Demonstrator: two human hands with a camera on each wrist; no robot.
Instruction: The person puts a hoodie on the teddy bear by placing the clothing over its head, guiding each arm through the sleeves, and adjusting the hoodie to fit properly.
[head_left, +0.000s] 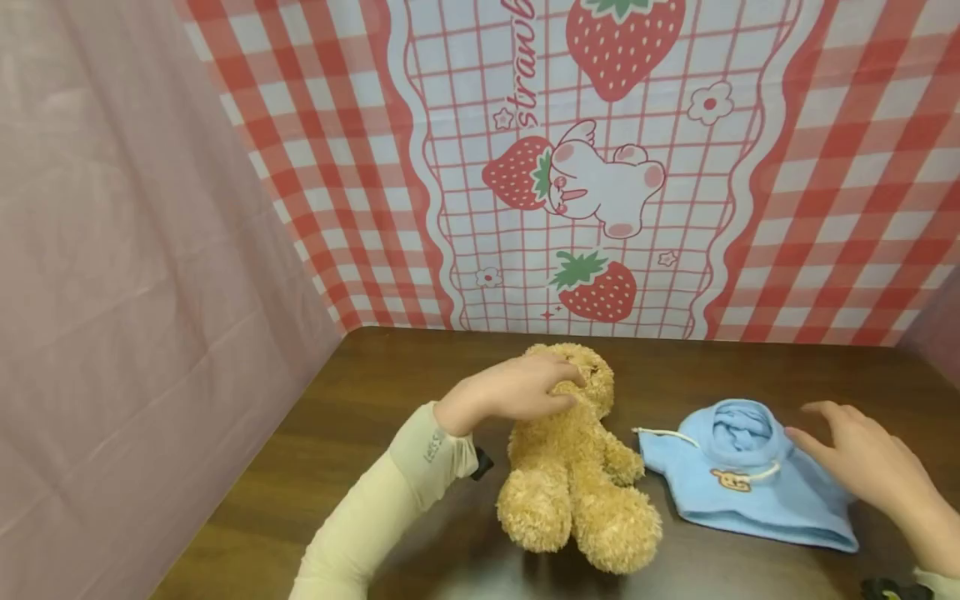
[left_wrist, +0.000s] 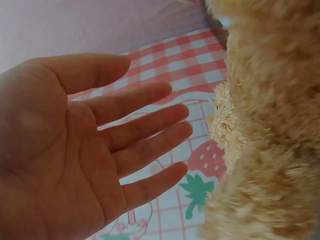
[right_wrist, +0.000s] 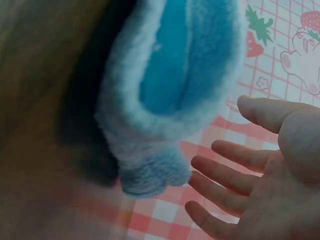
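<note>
A fluffy golden-brown teddy bear lies on the table with its feet toward me. My left hand is over its head and upper body, hiding part of the face. In the left wrist view the fingers of that hand are spread and relaxed beside the fur, gripping nothing. To the bear's right is a small light-blue hoodie, laid flat, with a white drawstring and a bear patch. Next to the hoodie's right side hovers my right hand, its fingers loosely extended and holding nothing. The right wrist view looks into the hoodie's lower opening.
The dark wooden table ends at a wall covered in red-and-white checked cloth with strawberries. A pale pink curtain hangs along the left side.
</note>
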